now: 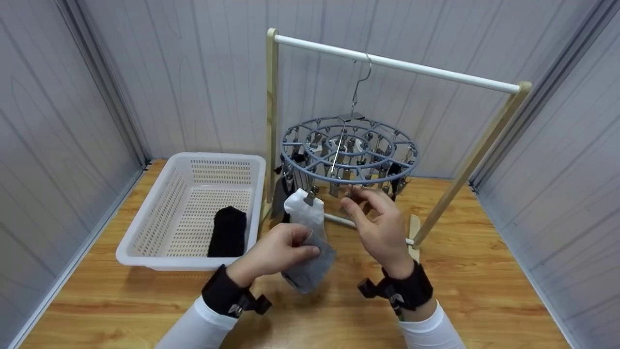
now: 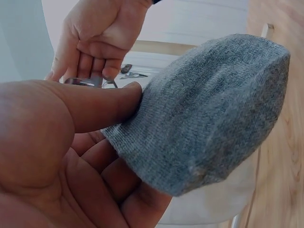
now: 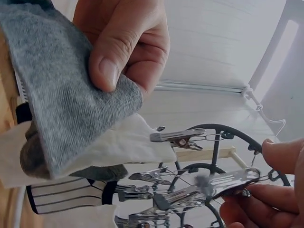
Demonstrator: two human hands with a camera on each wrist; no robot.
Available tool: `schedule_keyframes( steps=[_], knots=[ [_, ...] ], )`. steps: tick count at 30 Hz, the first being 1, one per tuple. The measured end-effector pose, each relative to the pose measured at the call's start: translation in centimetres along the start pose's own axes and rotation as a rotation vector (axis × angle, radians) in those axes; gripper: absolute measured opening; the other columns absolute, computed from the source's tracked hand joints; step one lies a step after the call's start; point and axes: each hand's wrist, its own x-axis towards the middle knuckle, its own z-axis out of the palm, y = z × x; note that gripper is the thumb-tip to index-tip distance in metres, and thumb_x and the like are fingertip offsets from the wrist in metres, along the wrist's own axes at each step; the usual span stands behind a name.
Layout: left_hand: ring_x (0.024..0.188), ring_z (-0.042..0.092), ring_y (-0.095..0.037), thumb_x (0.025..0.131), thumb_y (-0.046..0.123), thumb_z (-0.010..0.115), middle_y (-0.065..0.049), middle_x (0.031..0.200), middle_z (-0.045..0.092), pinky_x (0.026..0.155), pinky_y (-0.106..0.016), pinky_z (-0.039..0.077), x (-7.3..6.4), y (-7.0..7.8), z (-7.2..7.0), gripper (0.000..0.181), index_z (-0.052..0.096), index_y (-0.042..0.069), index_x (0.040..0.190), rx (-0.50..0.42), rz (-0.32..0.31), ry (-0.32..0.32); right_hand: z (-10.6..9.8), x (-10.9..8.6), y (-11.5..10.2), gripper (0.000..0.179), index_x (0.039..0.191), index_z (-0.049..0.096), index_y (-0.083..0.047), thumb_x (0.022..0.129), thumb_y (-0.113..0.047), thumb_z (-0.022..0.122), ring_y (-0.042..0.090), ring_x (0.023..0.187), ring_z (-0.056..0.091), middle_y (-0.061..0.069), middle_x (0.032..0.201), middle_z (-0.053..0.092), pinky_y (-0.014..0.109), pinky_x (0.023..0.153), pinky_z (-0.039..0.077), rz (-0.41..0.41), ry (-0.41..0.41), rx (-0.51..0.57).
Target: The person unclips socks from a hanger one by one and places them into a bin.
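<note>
In the head view my left hand (image 1: 277, 248) pinches a grey sock (image 1: 315, 266) by its edge between thumb and fingers. A white sock (image 1: 304, 209) hangs just behind it from a metal clip of the round blue-grey drying hanger (image 1: 361, 181). My right hand (image 1: 382, 225) is raised at the hanger's front rim. The right wrist view shows its thumb and fingers pinching a metal clip (image 3: 235, 180). The grey sock is apart from that clip. Several other socks hang there, among them a striped sock (image 3: 69, 197).
A white plastic basket (image 1: 145, 261) stands at the left with a black sock (image 1: 227, 232) inside. The hanger hooks over the white rod (image 1: 436, 71) of a stand with wooden posts (image 1: 470, 167). Panelled walls enclose the wooden table (image 1: 484, 291).
</note>
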Motion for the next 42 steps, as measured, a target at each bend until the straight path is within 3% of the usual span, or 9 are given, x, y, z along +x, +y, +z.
schedule_keyframes(
  steps=[5,11,15,19,22,25,34,38,42],
  knots=[
    [0.065,0.045,-0.007,0.1,0.017,0.083,0.01,0.069,0.041,0.059,-0.026,0.037,-0.3,0.2,-0.3,0.039,0.052,0.014,0.077,0.003,0.005,-0.004,-0.6,0.1,-0.5,0.021,0.119,0.082,0.0,0.098,-0.004,0.085,0.025,0.089,0.067,0.009,0.105,0.078,0.027,0.077,0.05,-0.124,0.085,-0.079],
    [0.066,0.047,-0.007,0.102,0.017,0.082,0.011,0.07,0.043,0.06,-0.026,0.039,-0.5,0.8,-1.0,0.038,0.052,0.016,0.078,0.0,0.007,-0.016,-1.4,0.5,-1.1,0.024,0.118,0.081,0.003,0.095,0.0,0.085,0.028,0.09,0.067,0.013,0.105,0.079,0.023,0.08,0.051,-0.247,0.202,-0.087],
    [0.065,0.047,-0.007,0.102,0.016,0.082,0.011,0.07,0.043,0.059,-0.025,0.039,-0.7,1.1,-1.4,0.038,0.052,0.017,0.078,-0.027,0.007,-0.025,-1.9,0.9,-0.8,0.025,0.116,0.081,0.005,0.092,0.001,0.085,0.034,0.092,0.067,0.017,0.105,0.079,0.031,0.088,0.051,-0.332,0.305,-0.138],
    [0.066,0.045,-0.008,0.102,0.015,0.082,0.009,0.071,0.04,0.06,-0.024,0.037,-1.0,1.6,-2.0,0.042,0.048,0.014,0.077,-0.06,0.023,-0.034,-2.2,1.3,-0.2,0.03,0.119,0.081,0.005,0.091,-0.006,0.085,0.043,0.108,0.069,0.02,0.118,0.079,0.044,0.104,0.05,-0.373,0.385,-0.26],
    [0.069,0.049,-0.01,0.102,0.017,0.082,0.007,0.074,0.045,0.061,-0.025,0.039,-1.4,2.0,-2.8,0.039,0.051,0.012,0.079,-0.072,0.031,-0.028,-2.4,1.4,0.1,0.035,0.126,0.08,0.004,0.095,-0.013,0.083,0.046,0.121,0.067,0.021,0.13,0.077,0.051,0.113,0.047,-0.353,0.378,-0.347],
    [0.073,0.056,-0.013,0.102,0.021,0.083,0.005,0.077,0.054,0.062,-0.026,0.045,-1.8,2.5,-3.7,0.032,0.059,0.011,0.083,-0.075,0.01,-0.003,-2.7,1.3,0.3,0.037,0.131,0.078,0.003,0.1,-0.018,0.079,0.046,0.126,0.064,0.021,0.135,0.074,0.055,0.113,0.045,-0.311,0.339,-0.403],
    [0.081,0.068,-0.019,0.102,0.018,0.083,-0.001,0.087,0.07,0.069,-0.029,0.055,-2.7,2.7,-6.6,0.012,0.076,0.008,0.101,-0.092,0.013,0.111,-2.7,1.4,0.8,0.037,0.129,0.078,0.002,0.102,-0.023,0.078,0.044,0.122,0.063,0.023,0.129,0.071,0.057,0.109,0.046,-0.265,0.305,-0.422],
    [0.083,0.073,-0.02,0.103,0.015,0.081,-0.006,0.092,0.077,0.072,-0.03,0.058,-3.2,2.3,-8.0,0.014,0.078,0.004,0.11,-0.126,-0.005,0.165,-2.5,1.3,0.8,0.035,0.127,0.079,0.003,0.103,-0.023,0.078,0.044,0.121,0.063,0.024,0.127,0.071,0.057,0.108,0.047,-0.263,0.288,-0.433],
    [0.087,0.076,-0.023,0.104,0.015,0.08,-0.009,0.098,0.081,0.074,-0.031,0.06,-3.5,1.8,-9.7,0.021,0.077,0.002,0.12,-0.107,-0.067,0.203,-2.5,1.4,0.8,0.033,0.124,0.08,0.003,0.102,-0.021,0.079,0.045,0.12,0.064,0.024,0.124,0.072,0.057,0.108,0.047,-0.266,0.277,-0.433]
  ],
)
